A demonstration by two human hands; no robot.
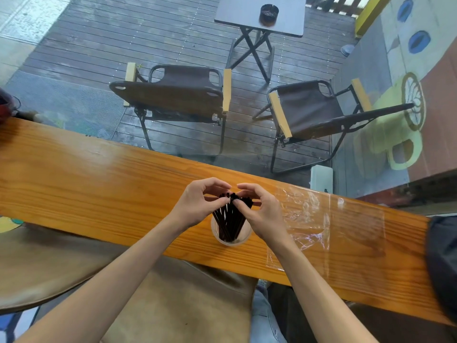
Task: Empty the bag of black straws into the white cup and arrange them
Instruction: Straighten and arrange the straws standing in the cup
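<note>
A white cup (243, 237) stands on the wooden counter (99, 184), near its front edge. Several black straws (230, 222) stand upright in it, their tops fanning out above the rim. My left hand (200, 203) pinches the straw tops from the left with thumb and fingers. From the right, my right hand (259, 209) grips the tops in the same way. The two hands nearly touch over the bundle. The clear plastic bag (321, 224) lies flat and empty on the counter to the right of the cup.
A dark bag (442, 263) rests at the counter's right end. Beyond the glass are two folding chairs (178, 95) and a small table (262, 13) with an ashtray. A brown cushioned seat (173, 305) sits below the counter.
</note>
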